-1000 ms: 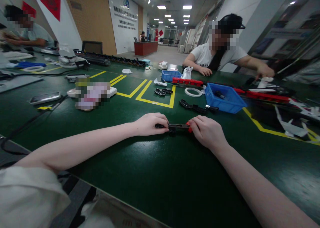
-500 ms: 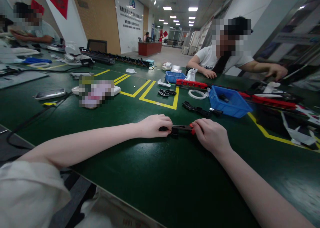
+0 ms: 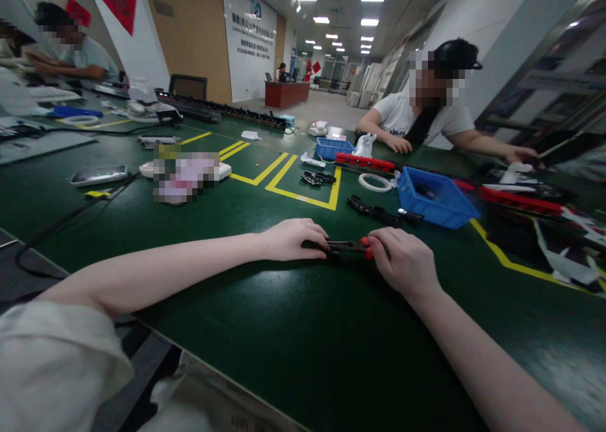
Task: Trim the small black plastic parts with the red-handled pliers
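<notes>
My right hand [image 3: 404, 255] is closed round the red handles of a pair of pliers [image 3: 348, 246], whose dark jaws point left. In my left hand [image 3: 296, 239] the fingers pinch a small black part [image 3: 314, 246], mostly covered by the fingers. The plier jaws reach to this part beside my left fingertips; whether they grip it I cannot tell. Both hands are just above the green table [image 3: 293, 331]. Beyond them lie several black parts [image 3: 374, 210] in a row and a small cluster of black pieces [image 3: 317, 178] inside a yellow-taped outline.
A blue bin [image 3: 438, 198] with dark pieces stands right, near a white ring-shaped roll [image 3: 374, 182] and a long red strip [image 3: 364, 162]. A smaller blue bin [image 3: 334, 148] is farther back. Left are a phone [image 3: 187, 178] and a cable [image 3: 61, 222]. A co-worker [image 3: 426, 116] sits opposite.
The view has shifted slightly. My hands keep their hold, with the pliers and black part tilted a little differently. The co-worker's hand on the right has moved slightly lower.
</notes>
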Tool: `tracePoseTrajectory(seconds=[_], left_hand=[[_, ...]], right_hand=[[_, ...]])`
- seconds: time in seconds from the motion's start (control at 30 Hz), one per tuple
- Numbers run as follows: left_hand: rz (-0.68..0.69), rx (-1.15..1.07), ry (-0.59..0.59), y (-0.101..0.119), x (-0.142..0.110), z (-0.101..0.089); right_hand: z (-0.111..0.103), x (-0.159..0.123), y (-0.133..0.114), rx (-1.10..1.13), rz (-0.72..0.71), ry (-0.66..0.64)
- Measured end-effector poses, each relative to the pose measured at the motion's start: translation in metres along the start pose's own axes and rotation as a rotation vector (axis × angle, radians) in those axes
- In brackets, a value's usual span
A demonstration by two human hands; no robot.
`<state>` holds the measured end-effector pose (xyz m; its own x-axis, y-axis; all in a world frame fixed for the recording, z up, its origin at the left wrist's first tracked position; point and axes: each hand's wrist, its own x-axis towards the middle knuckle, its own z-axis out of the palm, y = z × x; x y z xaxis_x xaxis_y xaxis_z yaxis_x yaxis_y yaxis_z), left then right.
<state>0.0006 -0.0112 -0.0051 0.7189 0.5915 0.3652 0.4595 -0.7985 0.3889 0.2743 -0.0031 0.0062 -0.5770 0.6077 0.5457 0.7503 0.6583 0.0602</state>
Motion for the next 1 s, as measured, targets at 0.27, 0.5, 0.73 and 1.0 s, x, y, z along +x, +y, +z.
tracePoseTrajectory(seconds=[0.27,0.5,0.73,1.0], left_hand=[[-0.03,-0.042,0.004,0.004,0.0,-0.0026],[-0.038,-0.036,-0.017,0.0061,-0.0002,-0.0036],[0.009,-0.113,0.004,0.0058,-0.0007,-0.0036],[0.031,-0.142,0.004,0.0016,-0.0009,-0.001]], right_hand=[[0.0008,-0.0013,0.0019,-0.001,-0.013,0.014],[0.0005,-0.0009,0.0025,-0.025,-0.029,0.011],[0.0004,-0.0006,0.0018,-0.026,-0.041,-0.022],[0.0027,-0.0011,0.0031,-0.029,-0.058,-0.016]])
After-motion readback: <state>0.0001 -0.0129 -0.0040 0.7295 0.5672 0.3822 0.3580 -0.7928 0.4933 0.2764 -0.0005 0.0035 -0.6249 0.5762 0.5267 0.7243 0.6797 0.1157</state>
